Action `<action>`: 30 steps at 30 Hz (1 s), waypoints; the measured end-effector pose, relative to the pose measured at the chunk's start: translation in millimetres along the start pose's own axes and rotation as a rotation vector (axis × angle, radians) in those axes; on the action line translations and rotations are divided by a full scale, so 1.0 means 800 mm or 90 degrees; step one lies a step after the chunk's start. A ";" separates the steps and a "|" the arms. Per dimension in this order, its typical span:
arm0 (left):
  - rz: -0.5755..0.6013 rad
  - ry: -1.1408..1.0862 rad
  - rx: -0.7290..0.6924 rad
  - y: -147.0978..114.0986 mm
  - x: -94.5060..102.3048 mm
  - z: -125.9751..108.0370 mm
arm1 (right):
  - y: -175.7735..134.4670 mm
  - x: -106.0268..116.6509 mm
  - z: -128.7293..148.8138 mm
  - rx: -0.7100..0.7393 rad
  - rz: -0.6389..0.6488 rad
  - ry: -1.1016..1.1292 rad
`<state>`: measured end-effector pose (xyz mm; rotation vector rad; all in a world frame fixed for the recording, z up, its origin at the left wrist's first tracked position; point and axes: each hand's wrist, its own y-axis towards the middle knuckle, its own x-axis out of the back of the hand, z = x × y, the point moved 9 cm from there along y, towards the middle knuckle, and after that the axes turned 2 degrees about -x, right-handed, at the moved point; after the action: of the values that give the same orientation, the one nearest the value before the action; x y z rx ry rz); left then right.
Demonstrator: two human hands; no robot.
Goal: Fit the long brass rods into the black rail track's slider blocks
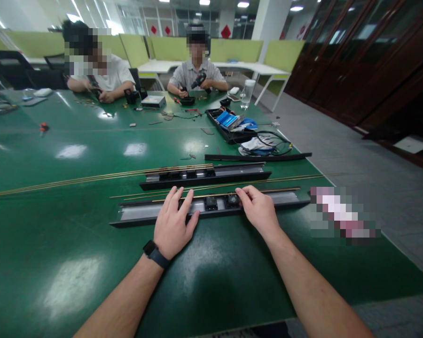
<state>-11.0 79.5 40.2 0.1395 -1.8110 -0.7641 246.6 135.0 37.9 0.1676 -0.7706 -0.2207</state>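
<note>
In front of me lies a long, shallow black channel (131, 213) with a pale inner floor. Small black blocks (210, 203) sit inside it. My left hand (174, 225), with a dark watch on its wrist, rests over the channel with its fingers spread and the thumb apart. A thin brass rod (282, 189) runs along the channel's far side, passing under both hands. My right hand (259, 209) is closed, thumb and index finger pinching at this rod beside a black block (233, 199). The exact contact at the fingertips is partly hidden.
Behind lies a second black channel (232, 174), with long brass rods (91, 177) across it. Farther back are a black strip (257, 157), a glove (255, 145) and a black tray (229, 136). Two people work across the green table (91, 281); one holds a drill (199, 80).
</note>
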 end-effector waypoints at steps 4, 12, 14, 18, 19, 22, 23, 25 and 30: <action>0.003 0.006 -0.002 0.000 0.000 -0.001 | 0.000 0.001 -0.001 0.005 -0.012 -0.005; 0.001 0.005 -0.001 -0.001 -0.001 0.000 | 0.000 0.000 -0.001 0.031 -0.013 0.008; 0.000 0.006 -0.001 -0.001 -0.001 0.000 | -0.001 -0.001 -0.002 0.032 -0.010 0.008; 0.000 0.009 -0.003 -0.001 -0.001 0.000 | 0.000 -0.003 -0.004 0.018 0.003 0.016; -0.001 0.008 -0.004 -0.001 -0.001 0.000 | 0.000 -0.003 -0.004 0.014 0.007 0.018; -0.003 0.003 -0.006 0.000 -0.001 0.000 | 0.001 -0.003 -0.003 0.005 0.007 0.012; -0.003 0.002 -0.006 0.000 -0.001 0.000 | 0.001 -0.003 -0.003 0.004 0.003 0.007; -0.003 0.004 -0.006 0.000 -0.001 0.000 | 0.001 -0.002 -0.003 0.001 -0.004 -0.001; -0.007 0.000 -0.005 0.000 0.000 0.000 | 0.001 -0.002 -0.005 0.006 -0.012 -0.010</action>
<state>-11.2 79.3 40.5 0.1435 -1.8086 -0.7792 248.3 136.7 34.3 0.1813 -0.7853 -0.2361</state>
